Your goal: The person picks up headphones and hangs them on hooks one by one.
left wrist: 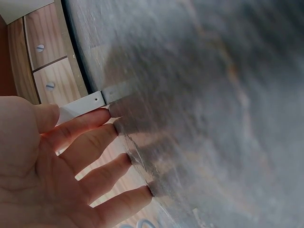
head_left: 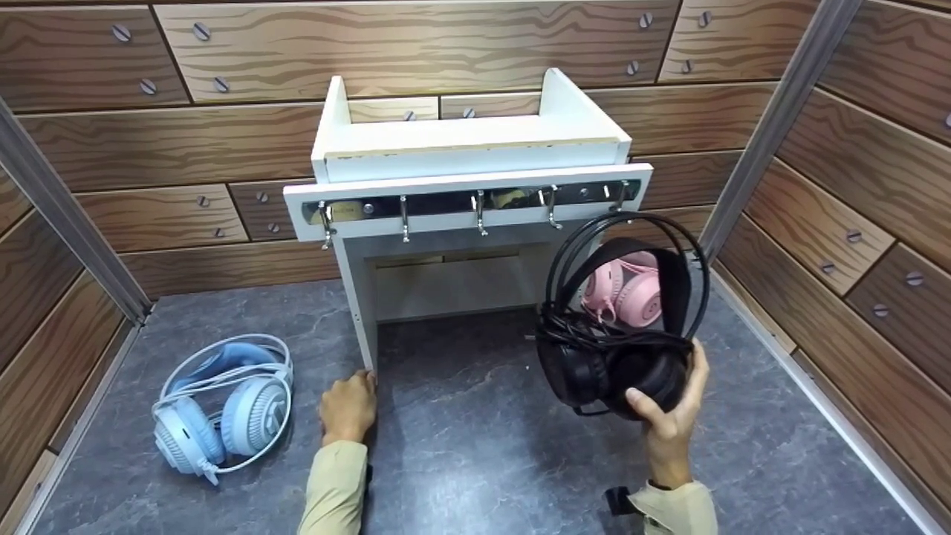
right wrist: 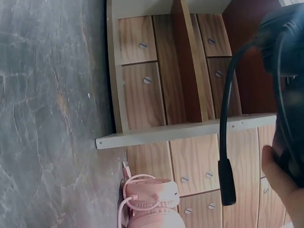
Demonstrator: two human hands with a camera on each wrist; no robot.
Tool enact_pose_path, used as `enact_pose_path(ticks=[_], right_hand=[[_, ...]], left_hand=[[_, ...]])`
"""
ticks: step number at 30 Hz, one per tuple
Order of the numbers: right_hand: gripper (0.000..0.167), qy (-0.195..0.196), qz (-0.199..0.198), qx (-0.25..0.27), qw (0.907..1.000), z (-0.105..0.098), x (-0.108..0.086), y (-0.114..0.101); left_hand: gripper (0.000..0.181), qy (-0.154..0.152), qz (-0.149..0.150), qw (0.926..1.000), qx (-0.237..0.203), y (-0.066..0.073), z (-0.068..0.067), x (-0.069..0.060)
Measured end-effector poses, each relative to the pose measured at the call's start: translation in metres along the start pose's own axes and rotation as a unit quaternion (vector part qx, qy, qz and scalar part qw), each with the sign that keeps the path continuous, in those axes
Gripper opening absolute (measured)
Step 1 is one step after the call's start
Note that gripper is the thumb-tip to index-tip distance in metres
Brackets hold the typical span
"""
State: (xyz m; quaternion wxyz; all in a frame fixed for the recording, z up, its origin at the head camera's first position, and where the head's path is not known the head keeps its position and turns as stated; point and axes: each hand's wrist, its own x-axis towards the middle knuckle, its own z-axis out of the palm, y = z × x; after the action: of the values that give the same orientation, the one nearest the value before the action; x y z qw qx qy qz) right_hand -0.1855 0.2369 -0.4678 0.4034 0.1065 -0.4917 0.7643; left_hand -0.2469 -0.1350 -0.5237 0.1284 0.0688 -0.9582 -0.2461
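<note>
My right hand [head_left: 672, 416] grips a black headset [head_left: 587, 371] by an ear cup, raised in front of the rack's right side; its microphone boom [right wrist: 227, 185] hangs down in the right wrist view. My left hand [head_left: 348, 407] is at the foot of the white rack's left side panel [head_left: 356, 312]. In the left wrist view the thumb and index finger of that hand [left wrist: 71, 156] pinch the panel's end [left wrist: 83, 107], with the other fingertips on the grey surface. Several metal hooks [head_left: 479, 212] line the rack's front bar [head_left: 438, 182].
A light blue headset [head_left: 256, 416] lies on the grey surface [head_left: 461, 446] at the left. Behind the black headset, a pink headset [head_left: 639, 297] lies right of the rack. Wood-patterned walls [head_left: 839, 193] enclose the back and both sides.
</note>
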Motion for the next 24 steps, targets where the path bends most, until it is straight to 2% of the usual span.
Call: enact_pose_path(ticks=[6, 12, 17, 19, 21, 24], right_hand=[[0.096, -0.025, 0.033, 0.008, 0.9991, -0.003, 0.007, 0.005], [0.095, -0.019, 0.024, 0.027, 0.9992, -0.006, 0.016, 0.018], [0.088, -0.036, 0.023, 0.039, 0.9983, -0.009, 0.018, 0.031], [0.087, -0.045, 0.027, 0.008, 0.9986, -0.010, 0.019, 0.037], [0.087, -0.049, 0.038, -0.049, 0.9969, -0.011, 0.021, 0.043], [0.089, -0.063, 0.060, -0.123, 0.9886, -0.011, 0.024, 0.051]], left_hand=[[0.030, -0.010, -0.005, 0.9999, 0.001, 0.001, 0.000, 0.000], [0.035, -0.029, -0.020, 0.9994, 0.000, 0.001, -0.001, 0.003], [0.035, -0.029, -0.017, 0.9994, 0.003, 0.001, 0.001, 0.005], [0.035, -0.028, -0.014, 0.9995, 0.004, 0.000, 0.001, 0.005], [0.036, -0.030, -0.015, 0.9994, 0.004, -0.001, 0.002, 0.005], [0.036, -0.033, -0.022, 0.9992, 0.003, -0.002, 0.001, 0.004]])
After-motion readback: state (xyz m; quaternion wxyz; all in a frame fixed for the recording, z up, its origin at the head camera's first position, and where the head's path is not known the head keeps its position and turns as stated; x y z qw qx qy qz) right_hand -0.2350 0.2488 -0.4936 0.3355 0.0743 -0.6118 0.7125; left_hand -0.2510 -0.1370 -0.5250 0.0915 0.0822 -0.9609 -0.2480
